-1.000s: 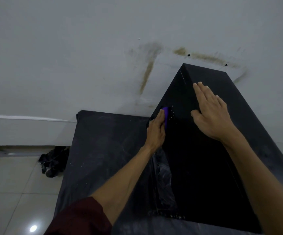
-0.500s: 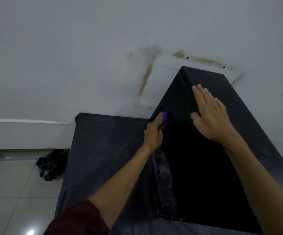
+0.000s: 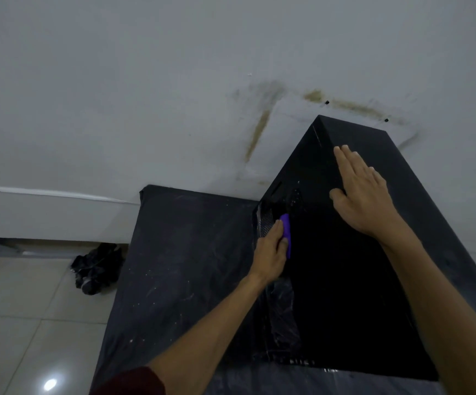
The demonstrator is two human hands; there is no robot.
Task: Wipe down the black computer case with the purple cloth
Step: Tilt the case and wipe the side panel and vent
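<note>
The case [image 3: 345, 295] stands upright on the dark, scuffed counter [image 3: 180, 280], its far top corner against the wall [image 3: 145, 95]. Your left hand [image 3: 271, 252] is on the case's left face, holding the cloth [image 3: 286, 235] against the panel just right of the mesh vent [image 3: 266, 225]. The grip looks clamped on the cloth, fingers curled lightly over its folded edge, though the hand is seen edge-on and the thumb is hidden. A purple strip shows past your fingertips, touching the case. Your right hand [image 3: 365, 201] lies flat on the upper part of the case, grip apart, fingers straight and together, pointing to the far corner. Brown stains [image 3: 259, 132] mark the wall above and left of the case. Left of the case, beyond the counter, a dark bundle [image 3: 97, 269] sits on the tiled floor [image 3: 17, 323]. A maroon sleeve [image 3: 134, 383] covers your left upper arm.
</note>
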